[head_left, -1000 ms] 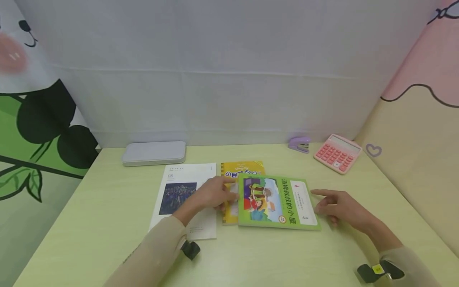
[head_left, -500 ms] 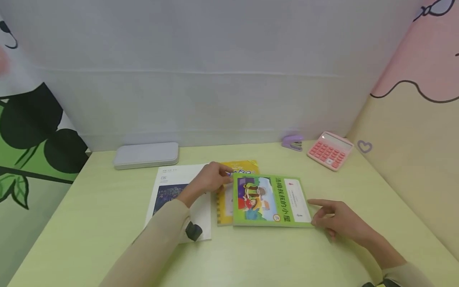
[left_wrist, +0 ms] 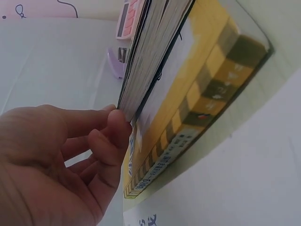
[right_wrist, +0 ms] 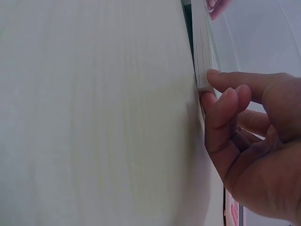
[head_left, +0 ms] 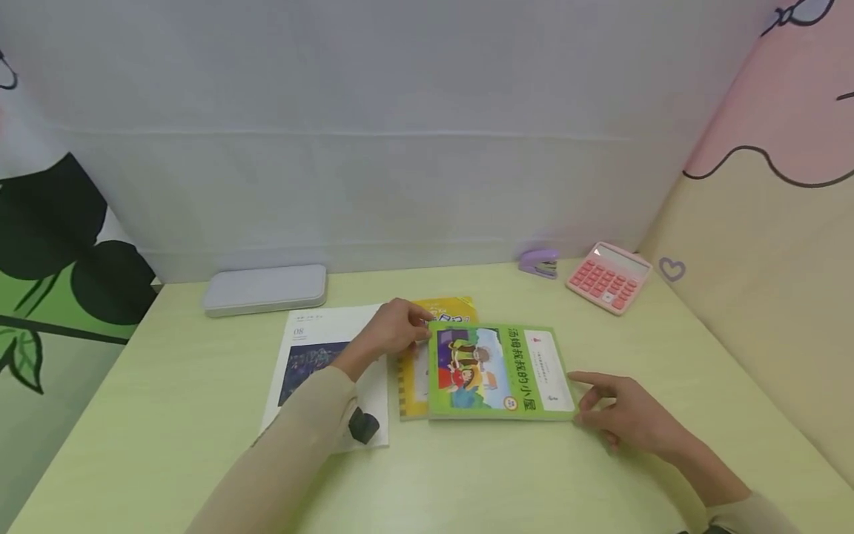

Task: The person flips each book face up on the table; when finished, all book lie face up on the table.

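Observation:
A green-covered book [head_left: 470, 371] with a cartoon picture lies sideways, overlapping a yellow book [head_left: 414, 389]. My left hand [head_left: 394, 328] pinches the green book's upper left corner; the left wrist view shows thumb and finger at its page edges [left_wrist: 146, 66], above the yellow book's checkered spine [left_wrist: 207, 94]. At the lower right corner, my right hand [head_left: 630, 411] grips the green book. In the right wrist view, one fingertip [right_wrist: 214, 77] lies against the book's edge [right_wrist: 202, 52] and another tucks in at its corner.
A white booklet [head_left: 373, 393] with a dark picture lies partly under my left forearm. At the back stand a pale pencil case [head_left: 267, 288] on the left, a purple stapler [head_left: 539, 262] and a pink calculator [head_left: 608, 278] on the right. A white curtain [head_left: 400, 193] hangs behind.
My left hand has moved up from the green book's left edge to its upper left corner. My right hand has slid down to the lower right corner and closed in. The head view has shifted slightly.

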The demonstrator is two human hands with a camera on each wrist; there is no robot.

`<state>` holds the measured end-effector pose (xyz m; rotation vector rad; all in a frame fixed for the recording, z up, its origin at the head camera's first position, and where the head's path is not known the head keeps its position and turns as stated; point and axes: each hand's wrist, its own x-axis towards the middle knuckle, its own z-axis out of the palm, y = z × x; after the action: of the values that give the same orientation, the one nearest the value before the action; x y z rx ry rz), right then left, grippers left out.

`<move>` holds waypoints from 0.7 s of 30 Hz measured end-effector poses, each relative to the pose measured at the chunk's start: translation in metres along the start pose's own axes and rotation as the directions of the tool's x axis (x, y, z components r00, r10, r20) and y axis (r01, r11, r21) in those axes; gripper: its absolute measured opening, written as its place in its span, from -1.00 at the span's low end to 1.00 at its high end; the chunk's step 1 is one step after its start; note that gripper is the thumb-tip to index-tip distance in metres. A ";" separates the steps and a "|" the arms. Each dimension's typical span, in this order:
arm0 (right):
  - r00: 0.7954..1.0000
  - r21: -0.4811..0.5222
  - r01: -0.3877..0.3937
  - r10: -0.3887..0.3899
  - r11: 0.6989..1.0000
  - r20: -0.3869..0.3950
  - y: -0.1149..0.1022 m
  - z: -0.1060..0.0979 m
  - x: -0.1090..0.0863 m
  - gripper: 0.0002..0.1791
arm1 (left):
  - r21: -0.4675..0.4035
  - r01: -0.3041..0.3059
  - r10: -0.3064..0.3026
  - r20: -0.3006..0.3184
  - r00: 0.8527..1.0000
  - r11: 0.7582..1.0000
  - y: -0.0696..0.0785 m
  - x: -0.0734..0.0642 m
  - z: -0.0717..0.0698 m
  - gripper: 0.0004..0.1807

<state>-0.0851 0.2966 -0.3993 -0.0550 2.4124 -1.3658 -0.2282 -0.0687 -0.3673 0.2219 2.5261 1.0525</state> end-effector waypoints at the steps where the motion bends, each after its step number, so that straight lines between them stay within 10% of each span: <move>1: 1.000 -0.005 -0.001 0.001 1.000 -0.002 0.000 0.000 0.001 -0.18 | -0.002 -0.003 0.003 -0.003 1.000 1.000 0.000 -0.001 0.000 -0.58; 21: 1.000 -0.060 -0.029 0.029 0.998 0.003 0.001 -0.029 0.022 -0.35 | -0.014 0.008 -0.008 0.016 1.000 1.000 -0.009 -0.009 0.001 -0.70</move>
<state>-0.1151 0.3166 -0.3934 -0.0376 2.4414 -1.2791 -0.2192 -0.0768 -0.3715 0.2152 2.5024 1.0610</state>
